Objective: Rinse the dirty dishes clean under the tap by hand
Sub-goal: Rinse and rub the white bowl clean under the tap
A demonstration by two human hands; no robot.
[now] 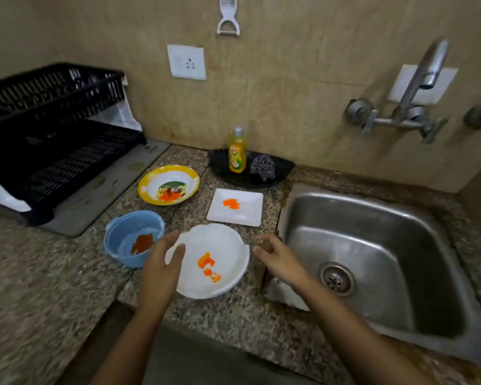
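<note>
white bowl (217, 254) between open hands (217, 259)

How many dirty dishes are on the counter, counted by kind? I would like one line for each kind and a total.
Bowls: 3 (round white plastic bowl, small blue plastic bowl, yellow-rimmed patterned bowl)
Plates: 1 (square white plate)
Total: 4, each smeared with orange or reddish sauce.

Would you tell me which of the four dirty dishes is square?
The flat white plate nearest the sink, smeared orange at its centre; the blue bowl, yellow-rimmed bowl and white bowl are round.
</note>
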